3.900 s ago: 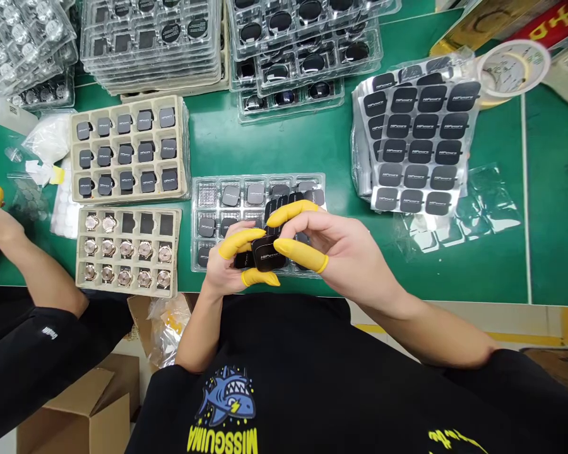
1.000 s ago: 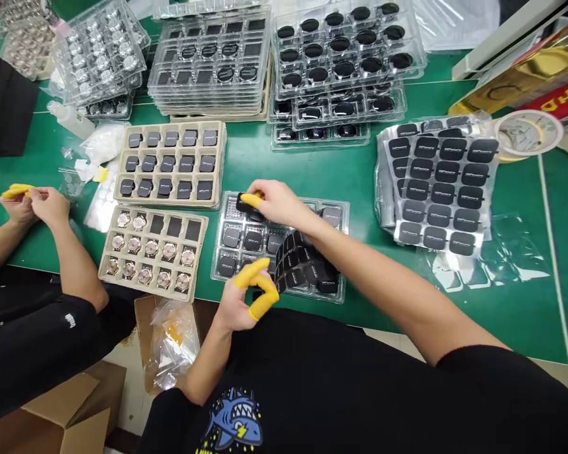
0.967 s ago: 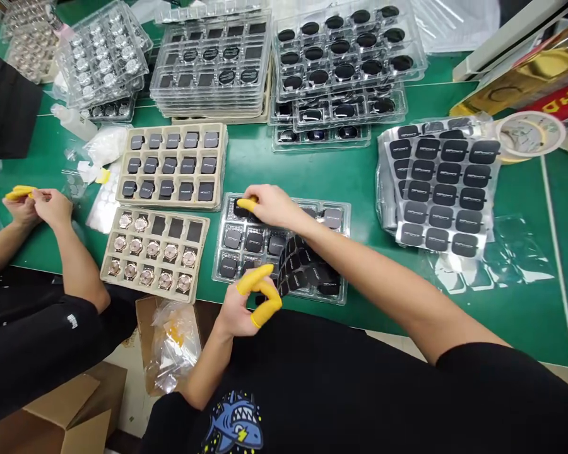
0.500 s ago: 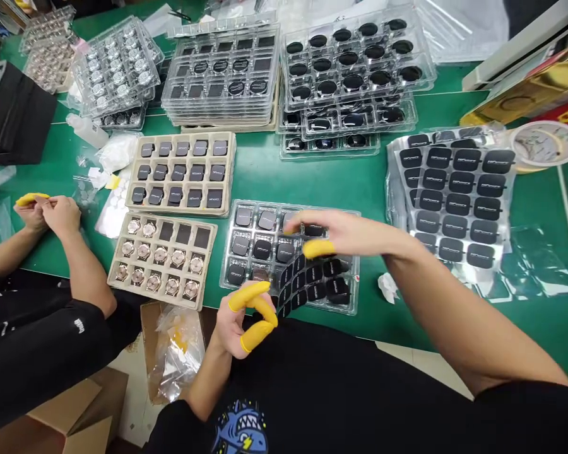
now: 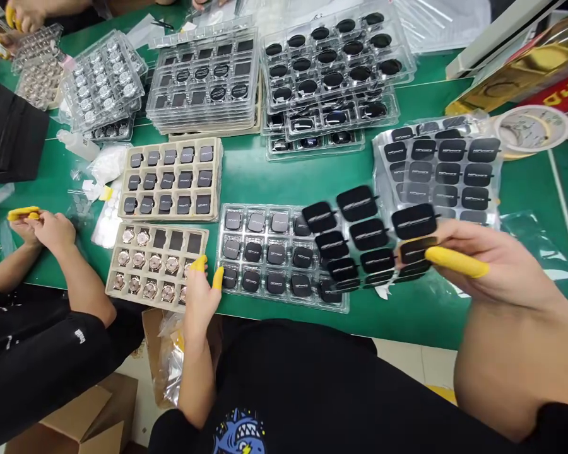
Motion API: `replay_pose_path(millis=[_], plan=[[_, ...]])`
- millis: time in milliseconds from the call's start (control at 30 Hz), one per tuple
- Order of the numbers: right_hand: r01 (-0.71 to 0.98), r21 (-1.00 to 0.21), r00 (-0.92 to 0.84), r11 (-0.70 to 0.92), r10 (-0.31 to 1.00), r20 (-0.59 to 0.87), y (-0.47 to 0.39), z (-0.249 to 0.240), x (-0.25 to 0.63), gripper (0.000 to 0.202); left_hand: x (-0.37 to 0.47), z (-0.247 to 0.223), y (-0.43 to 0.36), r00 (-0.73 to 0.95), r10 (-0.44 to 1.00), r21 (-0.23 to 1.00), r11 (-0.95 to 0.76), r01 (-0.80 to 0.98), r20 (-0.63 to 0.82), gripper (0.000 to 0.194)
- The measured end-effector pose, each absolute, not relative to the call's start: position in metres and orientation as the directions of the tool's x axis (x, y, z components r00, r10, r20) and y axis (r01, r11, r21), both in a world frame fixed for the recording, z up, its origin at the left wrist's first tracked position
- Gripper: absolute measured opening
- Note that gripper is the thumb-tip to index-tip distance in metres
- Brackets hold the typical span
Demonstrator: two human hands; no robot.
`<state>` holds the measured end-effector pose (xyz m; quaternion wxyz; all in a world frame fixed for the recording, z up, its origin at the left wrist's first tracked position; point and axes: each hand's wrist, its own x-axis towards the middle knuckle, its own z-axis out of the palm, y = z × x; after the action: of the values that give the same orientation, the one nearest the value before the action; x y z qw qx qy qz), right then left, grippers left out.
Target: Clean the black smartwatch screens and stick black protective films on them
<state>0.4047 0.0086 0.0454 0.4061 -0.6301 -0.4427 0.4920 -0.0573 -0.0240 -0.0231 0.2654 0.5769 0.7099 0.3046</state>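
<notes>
My right hand (image 5: 502, 265), with a yellow finger cot on its thumb, pinches a clear sheet of black stickers (image 5: 369, 233) by its right edge. The sheet is lifted and tilted over the right end of a clear plastic tray (image 5: 284, 301), which holds dark square pieces in its pockets and is partly hidden. My left hand (image 5: 203, 296) is empty, its yellow-covered thumb and finger apart. It is between that tray's left edge and a beige tray of watches (image 5: 159, 274), covering some of the watches at the right.
Another beige tray (image 5: 169, 194) holds dark square pieces. Behind are stacked clear trays (image 5: 203, 113) and trays of black discs (image 5: 336, 94). More sticker sheets (image 5: 438, 170) lie at right near a tape roll (image 5: 532, 131). A co-worker's hands (image 5: 42, 227) are at left.
My right hand has taken hold of the sticker sheet and carried it up and right. My left hand has let go of it and moved left, its fingers parting. The view has shifted slightly.
</notes>
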Motion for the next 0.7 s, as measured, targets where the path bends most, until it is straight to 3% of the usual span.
replay_pose_path(millis=[100, 233, 333, 433, 533, 600, 700], plan=[[-0.041, -0.942, 0.221, -0.333, 0.916, -0.334, -0.006, 0.029, 0.418, 0.069, -0.059, -0.035, -0.014, -0.178, 0.977, 0.585, 0.214, 0.782, -0.120, 0.027], [0.001, -0.933, 0.323, -0.360, 0.883, -0.341, -0.025, 0.013, 0.428, 0.067, -0.059, -0.027, 0.004, -0.196, 0.957, 0.562, 0.285, 0.777, -0.216, 0.018], [-0.001, -0.933, 0.386, -0.359, 0.861, -0.332, -0.040, 0.007, 0.436, 0.062, -0.062, -0.012, 0.009, -0.219, 0.930, 0.716, 0.366, 0.595, -0.294, 0.030], [-0.124, -0.941, 0.444, -0.316, 0.830, -0.338, -0.047, 0.004, 0.442, 0.064, -0.059, 0.003, 0.008, -0.169, 0.914, 0.881, 0.401, 0.250, -0.368, 0.046], [-0.208, -0.943, 0.502, -0.258, 0.799, -0.330, -0.043, -0.003, 0.444, 0.070, -0.048, 0.014, 0.004, -0.042, 0.903, 0.904, 0.424, -0.064, -0.427, 0.058], [-0.236, -0.943, 0.518, -0.236, 0.790, -0.328, -0.039, -0.006, 0.443, 0.073, -0.043, 0.015, 0.003, 0.015, 0.905, 0.895, 0.423, -0.144, -0.425, 0.065], [-0.187, -0.958, 0.507, -0.219, 0.814, -0.285, -0.041, 0.005, 0.444, 0.073, -0.043, 0.008, 0.003, 0.021, 0.926, 0.918, 0.378, -0.123, -0.378, 0.067]])
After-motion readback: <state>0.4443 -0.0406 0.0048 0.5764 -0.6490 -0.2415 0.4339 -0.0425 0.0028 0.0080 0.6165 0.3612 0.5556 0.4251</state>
